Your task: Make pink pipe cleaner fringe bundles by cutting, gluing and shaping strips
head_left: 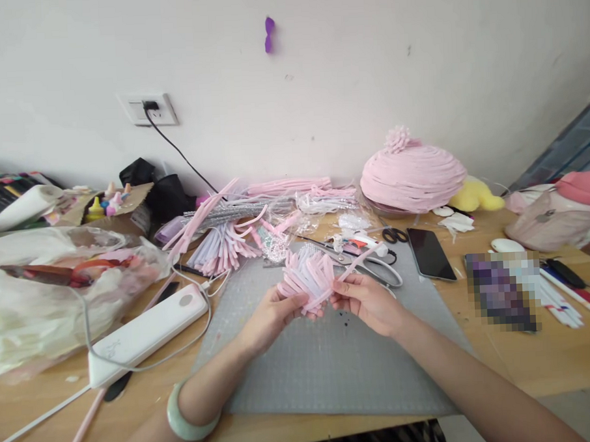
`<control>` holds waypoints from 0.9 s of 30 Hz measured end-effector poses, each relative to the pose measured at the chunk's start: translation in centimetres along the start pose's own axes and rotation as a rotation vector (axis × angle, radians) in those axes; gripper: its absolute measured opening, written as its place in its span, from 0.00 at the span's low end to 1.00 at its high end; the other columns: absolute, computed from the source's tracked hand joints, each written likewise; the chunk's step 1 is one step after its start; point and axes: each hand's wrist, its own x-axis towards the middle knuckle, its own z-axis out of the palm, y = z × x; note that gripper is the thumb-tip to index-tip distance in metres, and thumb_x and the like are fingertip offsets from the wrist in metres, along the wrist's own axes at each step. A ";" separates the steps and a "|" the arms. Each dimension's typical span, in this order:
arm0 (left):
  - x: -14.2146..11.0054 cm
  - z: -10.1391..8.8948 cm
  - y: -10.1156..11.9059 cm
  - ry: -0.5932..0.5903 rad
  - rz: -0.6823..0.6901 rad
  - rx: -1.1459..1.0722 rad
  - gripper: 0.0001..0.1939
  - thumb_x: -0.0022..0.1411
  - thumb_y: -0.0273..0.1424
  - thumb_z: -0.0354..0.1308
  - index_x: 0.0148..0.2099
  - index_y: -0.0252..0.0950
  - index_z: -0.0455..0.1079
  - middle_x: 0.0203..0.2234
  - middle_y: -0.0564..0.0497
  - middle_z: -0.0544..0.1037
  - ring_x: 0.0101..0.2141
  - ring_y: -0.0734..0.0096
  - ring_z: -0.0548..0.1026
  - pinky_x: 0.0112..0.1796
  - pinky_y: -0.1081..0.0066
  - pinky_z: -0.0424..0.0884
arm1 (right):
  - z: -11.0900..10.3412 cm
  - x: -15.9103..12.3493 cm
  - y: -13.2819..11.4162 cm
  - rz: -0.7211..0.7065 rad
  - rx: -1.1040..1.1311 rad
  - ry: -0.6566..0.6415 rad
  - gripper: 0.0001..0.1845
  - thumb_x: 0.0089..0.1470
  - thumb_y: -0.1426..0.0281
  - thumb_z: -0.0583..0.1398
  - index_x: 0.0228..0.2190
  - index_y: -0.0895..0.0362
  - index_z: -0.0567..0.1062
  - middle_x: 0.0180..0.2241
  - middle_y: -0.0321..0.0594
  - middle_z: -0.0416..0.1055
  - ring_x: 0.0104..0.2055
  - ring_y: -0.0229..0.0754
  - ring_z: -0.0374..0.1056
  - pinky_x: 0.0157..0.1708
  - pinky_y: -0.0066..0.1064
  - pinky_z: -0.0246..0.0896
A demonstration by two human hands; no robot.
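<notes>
A piece made of bent pink and pale lilac pipe cleaners (308, 272) is held up over the grey cutting mat (360, 368). My left hand (274, 316) grips its lower left side, thumb in front. With thumb and fingers closed, my right hand (364, 301) pinches a pink pipe cleaner (359, 262) at the piece's right edge; the strand's free end points up and right. Fingertips of both hands are partly hidden behind the piece. Just beyond my right hand lie large grey-handled scissors (386, 272) on the mat.
A white power strip (148, 335) with cables and a plastic bag (44, 303) lie left. Bundled pipe cleaners (222, 247) are at the back. A pink domed piece (410, 177), a phone (431, 254), black-handled scissors (395, 235) and several pens (579, 290) are on the right.
</notes>
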 end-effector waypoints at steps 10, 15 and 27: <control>0.2 0.6 -0.8 0.153 0.079 0.265 0.13 0.47 0.38 0.62 0.25 0.32 0.69 0.20 0.53 0.71 0.23 0.76 0.66 0.28 0.74 0.64 | 0.6 0.0 0.9 -0.156 -0.059 0.069 0.12 0.35 0.63 0.68 0.19 0.59 0.76 0.19 0.36 0.71 0.23 0.34 0.65 0.28 0.29 0.62; -0.1 -0.3 0.3 0.055 0.283 0.598 0.11 0.54 0.37 0.58 0.29 0.33 0.70 0.22 0.51 0.72 0.24 0.73 0.68 0.27 0.73 0.65 | -0.1 -0.4 0.1 -0.057 -0.039 -0.111 0.13 0.36 0.62 0.68 0.20 0.59 0.77 0.19 0.37 0.72 0.23 0.34 0.67 0.28 0.29 0.62; -0.5 -1.7 1.3 -0.120 0.633 1.085 0.14 0.58 0.25 0.51 0.43 0.40 0.73 0.38 0.45 0.71 0.37 0.68 0.70 0.38 0.70 0.67 | 0.1 0.1 0.5 -0.058 -0.200 0.044 0.15 0.32 0.65 0.69 0.27 0.58 0.79 0.24 0.38 0.76 0.28 0.40 0.70 0.34 0.35 0.65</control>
